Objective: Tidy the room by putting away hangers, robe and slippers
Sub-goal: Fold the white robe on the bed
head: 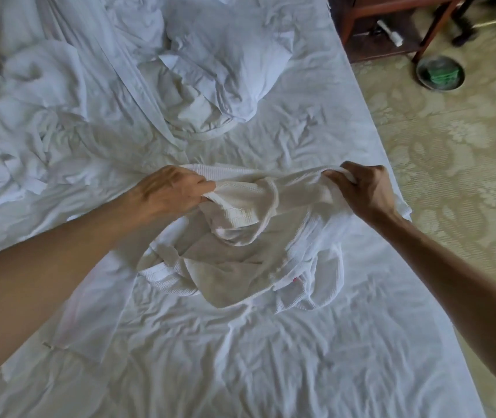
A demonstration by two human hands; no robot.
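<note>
A white waffle-weave robe (240, 245) hangs bunched over the middle of the bed. My left hand (171, 190) grips its upper edge on the left side. At the right end of that edge my right hand (364, 190) grips the fabric, with the cloth stretched between the two hands. The robe's lower folds rest on the sheet. No hangers or slippers are in view.
The bed (240, 357) is covered with a crumpled white sheet. A rumpled pillow (225, 64) and heaped bedding (29, 116) lie at the far side. Right of the bed are patterned carpet (458, 182), a wooden table's legs (427, 34) and a round bin (440, 73).
</note>
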